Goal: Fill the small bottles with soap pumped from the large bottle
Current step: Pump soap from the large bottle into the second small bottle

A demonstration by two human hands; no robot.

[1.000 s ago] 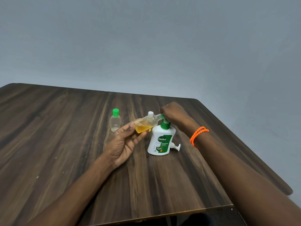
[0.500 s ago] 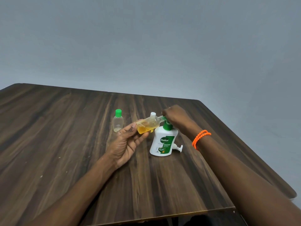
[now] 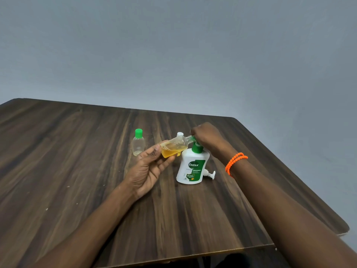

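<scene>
My left hand (image 3: 148,167) holds a small clear bottle (image 3: 173,147) on its side, partly filled with yellow soap, its open neck pointing right. The neck meets the green pump top of the large white Dettol bottle (image 3: 191,169), which stands upright on the table. My right hand (image 3: 207,137), with an orange bracelet at the wrist, is curled over that pump head and hides the nozzle. A second small bottle (image 3: 138,143) with a green cap stands upright to the left, nearly empty.
A white cap (image 3: 180,134) shows just behind the held bottle; what it sits on is hidden. A loose white pump part (image 3: 210,174) lies on the dark wooden table (image 3: 77,151) right of the large bottle. The table's right edge (image 3: 309,186) runs diagonally.
Both hands keep their grips and places at the bottles. Only the view has shifted slightly.
</scene>
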